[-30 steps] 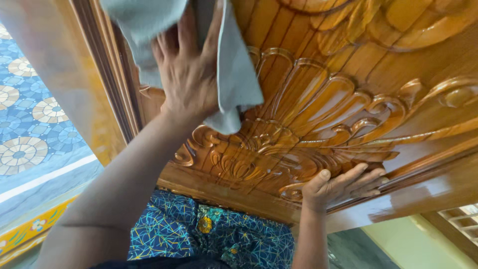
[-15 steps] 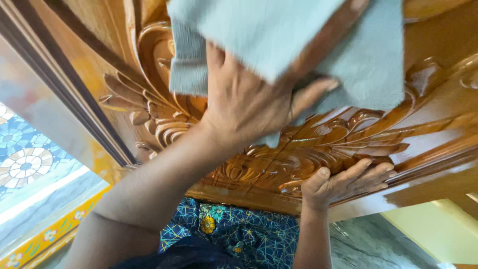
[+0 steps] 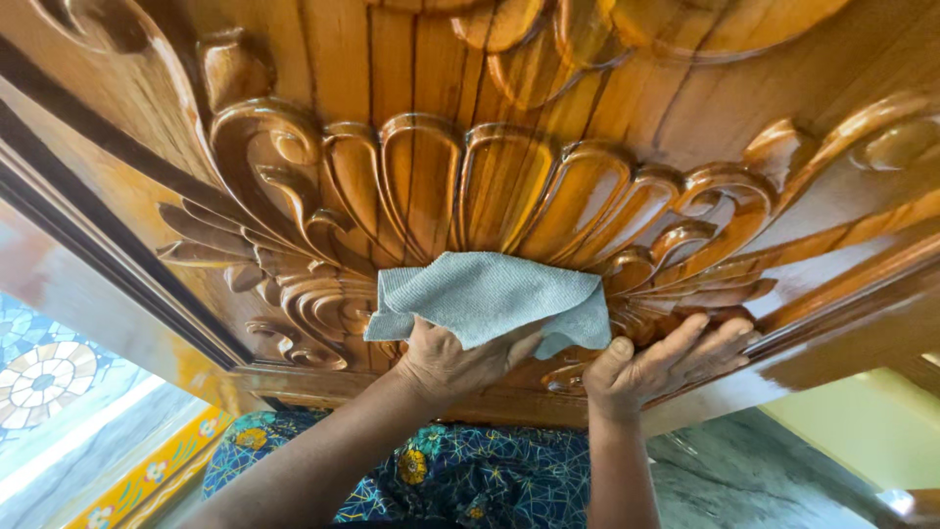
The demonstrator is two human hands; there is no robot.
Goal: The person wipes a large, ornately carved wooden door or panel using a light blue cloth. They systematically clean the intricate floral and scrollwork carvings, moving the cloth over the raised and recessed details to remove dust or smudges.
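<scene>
A glossy carved wooden door panel [image 3: 509,176] with a fan-shaped relief fills the view. My left hand [image 3: 452,360] presses a pale grey-green cloth [image 3: 490,299] against the lower centre of the carving, the cloth draped over its fingers. My right hand [image 3: 658,364] lies flat on the carving's lower right edge, fingers spread slightly, holding nothing, just beside the cloth.
A dark door frame [image 3: 117,264] runs down the left. Patterned blue and cream floor tiles [image 3: 44,377] show at lower left, with a yellow floral border [image 3: 147,470]. My blue patterned garment [image 3: 470,480] is below, and grey stone flooring [image 3: 744,480] at lower right.
My left hand has brought the cloth down from the upper part of the carving to its lower centre, next to my right hand. My right hand has stayed in place.
</scene>
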